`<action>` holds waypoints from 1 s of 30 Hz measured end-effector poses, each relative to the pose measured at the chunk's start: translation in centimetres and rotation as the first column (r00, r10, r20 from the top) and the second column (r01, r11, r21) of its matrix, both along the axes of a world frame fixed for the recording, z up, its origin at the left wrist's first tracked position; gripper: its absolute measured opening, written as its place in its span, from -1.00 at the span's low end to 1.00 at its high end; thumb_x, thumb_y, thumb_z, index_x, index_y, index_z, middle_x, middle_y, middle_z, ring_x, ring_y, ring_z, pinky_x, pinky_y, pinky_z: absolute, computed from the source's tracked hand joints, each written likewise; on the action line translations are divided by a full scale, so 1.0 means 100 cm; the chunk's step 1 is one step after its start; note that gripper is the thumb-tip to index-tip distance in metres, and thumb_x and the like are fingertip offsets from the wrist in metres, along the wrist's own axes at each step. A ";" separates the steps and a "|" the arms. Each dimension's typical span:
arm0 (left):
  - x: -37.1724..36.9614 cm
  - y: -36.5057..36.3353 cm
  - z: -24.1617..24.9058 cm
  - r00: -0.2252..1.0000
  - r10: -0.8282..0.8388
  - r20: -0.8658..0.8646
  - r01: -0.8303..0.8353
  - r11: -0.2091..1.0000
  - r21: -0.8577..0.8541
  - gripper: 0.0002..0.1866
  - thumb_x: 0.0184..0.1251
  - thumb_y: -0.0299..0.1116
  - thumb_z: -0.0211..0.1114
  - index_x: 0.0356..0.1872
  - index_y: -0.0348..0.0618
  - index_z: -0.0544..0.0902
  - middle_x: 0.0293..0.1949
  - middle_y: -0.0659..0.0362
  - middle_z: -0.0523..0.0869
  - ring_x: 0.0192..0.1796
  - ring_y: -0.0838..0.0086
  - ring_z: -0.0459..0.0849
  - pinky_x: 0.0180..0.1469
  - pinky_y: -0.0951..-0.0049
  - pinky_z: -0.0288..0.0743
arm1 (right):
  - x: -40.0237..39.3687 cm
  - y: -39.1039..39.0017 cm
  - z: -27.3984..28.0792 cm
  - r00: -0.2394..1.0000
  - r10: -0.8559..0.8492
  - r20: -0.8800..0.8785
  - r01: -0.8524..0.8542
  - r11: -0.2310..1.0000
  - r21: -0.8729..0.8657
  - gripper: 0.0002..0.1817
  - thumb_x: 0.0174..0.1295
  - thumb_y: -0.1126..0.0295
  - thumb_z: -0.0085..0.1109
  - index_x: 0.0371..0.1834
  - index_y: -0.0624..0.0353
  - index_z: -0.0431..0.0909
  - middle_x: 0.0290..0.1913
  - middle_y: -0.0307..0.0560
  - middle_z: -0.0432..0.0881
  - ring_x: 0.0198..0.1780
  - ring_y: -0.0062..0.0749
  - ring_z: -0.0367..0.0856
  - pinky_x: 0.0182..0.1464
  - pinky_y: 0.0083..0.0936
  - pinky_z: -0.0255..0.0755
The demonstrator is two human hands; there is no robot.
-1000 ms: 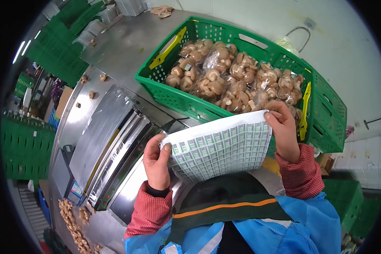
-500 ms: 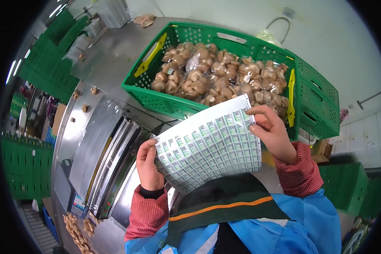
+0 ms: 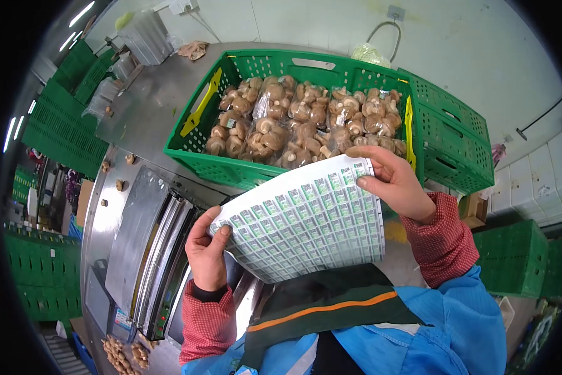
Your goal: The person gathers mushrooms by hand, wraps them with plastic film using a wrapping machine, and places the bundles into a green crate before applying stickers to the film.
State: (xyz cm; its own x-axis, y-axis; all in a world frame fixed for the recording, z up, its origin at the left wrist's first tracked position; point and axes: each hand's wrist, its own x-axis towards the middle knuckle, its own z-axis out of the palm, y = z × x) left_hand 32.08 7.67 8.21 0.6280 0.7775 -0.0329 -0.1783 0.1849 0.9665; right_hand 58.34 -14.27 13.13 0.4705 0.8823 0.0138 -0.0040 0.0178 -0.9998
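Note:
A white sheet of small green labels (image 3: 306, 219) is stretched between my two hands in front of my chest. My left hand (image 3: 207, 253) pinches its left edge, thumb on top. At the upper right corner my right hand (image 3: 393, 181) grips the sheet between thumb and fingers. Rows of labels cover most of the sheet, and a bare white strip runs along its far edge. Just beyond it stands a green crate (image 3: 221, 164) with yellow handles, filled with clear-wrapped packs of brown mushrooms (image 3: 268, 137). The sheet's far edge overlaps the crate's near side in view.
A wrapping machine (image 3: 146, 250) is on the steel table (image 3: 162, 84) to the left, with loose mushrooms (image 3: 119, 185) near it and more (image 3: 119, 356) at lower left. Stacked green crates (image 3: 452, 131) stand right of the full crate. Another green crate (image 3: 512, 256) is at far right.
My left hand has shifted left and a little down along the sheet's edge. The sheet is now spread wider and flatter. The view has tilted, so the crate appears lower and further left.

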 end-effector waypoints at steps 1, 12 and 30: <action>0.001 0.002 0.001 1.000 0.006 -0.010 -0.006 0.999 0.043 -0.59 0.19 -0.64 0.29 0.10 -0.33 0.52 -0.07 0.12 0.67 -0.07 0.51 0.63 0.05 0.52 0.48 | 0.001 0.000 0.000 1.000 -0.006 0.005 0.006 1.000 -0.005 -0.54 0.21 0.70 -0.02 0.22 0.32 0.33 0.02 -0.07 0.55 0.06 -0.52 0.52 0.10 -0.53 0.42; 0.018 0.015 0.013 0.977 -0.031 -0.212 0.082 0.968 0.237 -0.64 0.19 -0.59 0.34 0.03 -0.36 0.55 -0.14 0.18 0.66 -0.13 0.59 0.59 -0.04 0.59 0.46 | 0.018 -0.006 -0.006 0.992 -0.081 0.097 0.097 0.980 -0.175 -0.77 0.15 0.67 0.13 -0.12 0.31 0.42 -0.21 -0.14 0.63 -0.17 -0.60 0.61 -0.15 -0.65 0.49; 0.031 0.026 0.016 0.938 -0.072 -0.338 0.142 0.972 0.187 -0.77 0.16 -0.59 0.35 -0.14 -0.31 0.60 -0.16 0.22 0.63 -0.16 0.64 0.55 -0.08 0.66 0.41 | 0.041 0.003 -0.007 0.959 0.042 0.281 0.045 0.954 -0.296 -0.90 0.13 0.54 0.19 -0.34 0.31 0.48 -0.43 -0.31 0.47 -0.35 -0.67 0.42 -0.28 -0.65 0.33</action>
State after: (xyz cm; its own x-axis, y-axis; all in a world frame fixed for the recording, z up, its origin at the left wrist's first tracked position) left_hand 35.22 10.29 9.77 0.6894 0.7178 -0.0968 0.1633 -0.0238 0.9863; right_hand 62.44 -13.95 12.40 0.4868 0.8658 -0.1160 0.2772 -0.2791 -0.9194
